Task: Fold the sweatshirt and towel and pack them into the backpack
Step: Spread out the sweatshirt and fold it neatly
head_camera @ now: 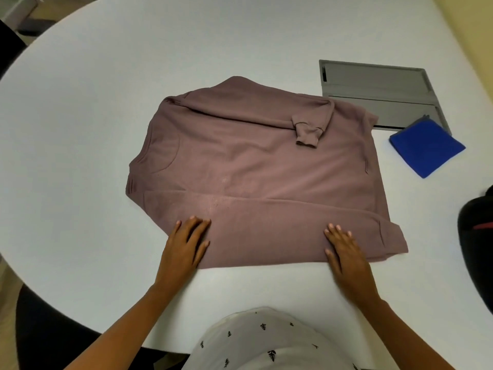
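- The white round table [93, 129] fills most of the frame.
- The mauve sweatshirt [253, 166] lies flat in the middle of the frame, collar toward the left and hem toward the right. Its lower edge is folded up over the body. One sleeve is laid across the upper part, with its cuff [308, 136] resting right of centre.
- A grey panel [373, 84] is set into the table at the upper right, and the sweatshirt's upper right corner overlaps its lower edge.
- A black object [477, 236] with a red stripe is cut off by the right edge. Too little of it shows to tell what it is.
- The blue towel [426, 148], folded into a square, lies at the right, with one corner on the grey panel. It is just beside the sweatshirt but apart from it.
- The left hand [184, 247] lies flat, fingers straight, on the sweatshirt's lower left corner.
- The right hand [344, 252] lies flat, fingers spread, on the lower edge further right.
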Motion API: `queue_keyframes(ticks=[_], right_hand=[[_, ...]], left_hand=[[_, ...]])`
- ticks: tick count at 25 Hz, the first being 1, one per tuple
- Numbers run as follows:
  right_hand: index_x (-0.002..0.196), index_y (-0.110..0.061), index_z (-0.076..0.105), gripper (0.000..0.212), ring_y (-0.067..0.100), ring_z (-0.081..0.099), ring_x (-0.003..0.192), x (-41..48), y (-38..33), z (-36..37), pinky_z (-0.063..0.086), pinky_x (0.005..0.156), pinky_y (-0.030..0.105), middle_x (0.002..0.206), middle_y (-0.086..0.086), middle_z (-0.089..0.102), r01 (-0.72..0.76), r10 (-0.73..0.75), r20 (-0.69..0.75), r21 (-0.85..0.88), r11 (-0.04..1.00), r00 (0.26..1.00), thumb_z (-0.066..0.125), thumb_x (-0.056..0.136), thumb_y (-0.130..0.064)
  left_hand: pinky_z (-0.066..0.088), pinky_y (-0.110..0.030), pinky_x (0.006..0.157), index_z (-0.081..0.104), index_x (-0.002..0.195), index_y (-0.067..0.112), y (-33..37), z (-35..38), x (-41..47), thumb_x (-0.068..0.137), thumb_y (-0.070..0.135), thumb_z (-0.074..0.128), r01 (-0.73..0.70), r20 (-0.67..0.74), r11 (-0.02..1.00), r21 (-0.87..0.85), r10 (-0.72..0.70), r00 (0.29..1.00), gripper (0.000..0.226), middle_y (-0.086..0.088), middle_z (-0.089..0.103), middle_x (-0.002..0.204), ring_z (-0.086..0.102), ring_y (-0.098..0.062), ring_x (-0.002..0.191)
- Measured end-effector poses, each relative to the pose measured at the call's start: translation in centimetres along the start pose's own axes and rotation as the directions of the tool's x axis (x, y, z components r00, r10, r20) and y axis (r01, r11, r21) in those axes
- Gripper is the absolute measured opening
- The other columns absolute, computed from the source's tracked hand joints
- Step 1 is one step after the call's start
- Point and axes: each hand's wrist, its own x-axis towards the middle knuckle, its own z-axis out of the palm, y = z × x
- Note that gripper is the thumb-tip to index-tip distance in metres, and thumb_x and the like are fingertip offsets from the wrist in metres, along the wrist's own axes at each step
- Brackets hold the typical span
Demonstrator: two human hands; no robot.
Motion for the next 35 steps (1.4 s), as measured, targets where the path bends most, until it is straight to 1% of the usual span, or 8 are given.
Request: queue_keyframes(ticks=[6, 12, 16, 21, 25, 28, 31, 35], right_hand=[[0.140, -0.009, 0.047, 0.048, 0.017, 0.037, 0.139, -2.2, 3.1, -1.8, 0.028, 0.116, 0.035, 0.148, 0.003, 0.043, 0.095, -0.096, -0.027, -0.054, 0.994, 0.995, 0.042, 0.098, -0.033], [0.139, 0.000, 0.046, 0.054, 0.025, 0.046, 0.131, -1.5, 5.8, -3.9, 0.032, 0.112, 0.035, 0.144, 0.014, 0.047, 0.318, -0.318, 0.036, -0.229, 0.920, 0.947, 0.043, 0.085, 0.011], [0.125, 0.003, 0.060, 0.052, 0.033, 0.062, 0.108, -2.3, 5.8, -4.9, 0.046, 0.096, 0.035, 0.122, 0.017, 0.063, 0.196, -0.214, -0.061, -0.216, 0.956, 0.975, 0.061, 0.075, 0.018], [0.106, 0.003, 0.066, 0.033, 0.028, 0.061, 0.092, -2.4, 5.8, -6.2, 0.044, 0.085, 0.032, 0.098, 0.014, 0.067, 0.237, -0.264, -0.172, -0.162, 0.958, 0.949, 0.039, 0.088, -0.005], [0.099, 0.005, 0.066, 0.030, 0.026, 0.059, 0.083, -2.3, 6.7, -8.8, 0.044, 0.081, 0.031, 0.089, 0.014, 0.067, 0.222, -0.256, -0.234, -0.165, 0.961, 0.938, 0.043, 0.090, -0.012], [0.095, 0.005, 0.068, 0.030, 0.027, 0.064, 0.072, -1.5, 7.3, -11.3, 0.045, 0.073, 0.025, 0.084, 0.014, 0.069, 0.243, -0.279, -0.235, -0.171, 0.955, 0.931, 0.046, 0.090, -0.015], [0.092, 0.001, 0.067, 0.031, 0.023, 0.062, 0.062, 1.0, 7.5, -13.0, 0.042, 0.060, 0.020, 0.077, 0.011, 0.067, 0.272, -0.297, -0.179, -0.153, 0.950, 0.938, 0.045, 0.088, -0.021], [0.095, -0.002, 0.067, 0.036, 0.024, 0.063, 0.059, 4.8, 8.0, -12.8, 0.042, 0.061, 0.019, 0.079, 0.011, 0.069, 0.275, -0.285, -0.131, -0.087, 0.957, 0.949, 0.042, 0.087, -0.027]], left_hand=[[0.010, -0.036, 0.120, 0.031, 0.149, 0.027, -1.8, -0.6, -3.4, 0.092, 0.056, 0.042, -0.115, 0.161, 0.990, -0.082, 0.127, 0.979, 0.065, 0.007, 0.028, 0.155, 0.018, -0.016, 0.145], [0.018, -0.030, 0.118, 0.042, 0.144, 0.021, -1.7, -2.4, -1.8, 0.101, 0.032, 0.027, -0.337, 0.210, 0.941, 0.001, 0.329, 0.921, 0.047, 0.005, 0.038, 0.150, 0.031, -0.014, 0.140], [0.026, -0.007, 0.101, 0.056, 0.130, 0.029, -0.2, -3.5, -2.1, 0.094, 0.037, 0.030, -0.200, 0.114, 0.977, -0.075, 0.207, 0.972, 0.045, 0.014, 0.053, 0.129, 0.047, -0.006, 0.120], [0.038, -0.019, 0.077, 0.057, 0.114, 0.014, 2.2, -4.6, -1.5, 0.098, 0.024, 0.035, -0.064, -0.071, 0.989, -0.136, 0.055, 0.996, 0.029, 0.004, 0.055, 0.104, 0.053, -0.017, 0.091], [0.038, -0.007, 0.067, 0.052, 0.104, 0.021, 4.9, -5.9, 0.2, 0.102, 0.024, 0.031, 0.063, -0.033, 0.938, -0.342, -0.079, 0.996, 0.021, 0.011, 0.055, 0.082, 0.053, -0.006, 0.072], [0.037, -0.022, 0.061, 0.050, 0.099, 0.023, 5.5, -6.2, 1.2, 0.103, 0.024, 0.033, 0.081, 0.005, 0.956, -0.283, -0.083, 0.997, 0.017, 0.014, 0.051, 0.069, 0.052, -0.002, 0.064], [0.042, -0.030, 0.061, 0.053, 0.103, 0.020, 6.2, -6.6, 2.4, 0.103, 0.022, 0.037, 0.153, -0.026, 0.957, -0.247, -0.164, 0.986, 0.016, 0.001, 0.058, 0.082, 0.054, -0.011, 0.068], [0.039, -0.037, 0.082, 0.064, 0.110, 0.018, 6.2, -6.4, 2.8, 0.094, 0.035, 0.042, -0.271, -0.053, 0.951, 0.148, 0.281, 0.958, 0.032, -0.006, 0.056, 0.125, 0.050, -0.026, 0.103]])
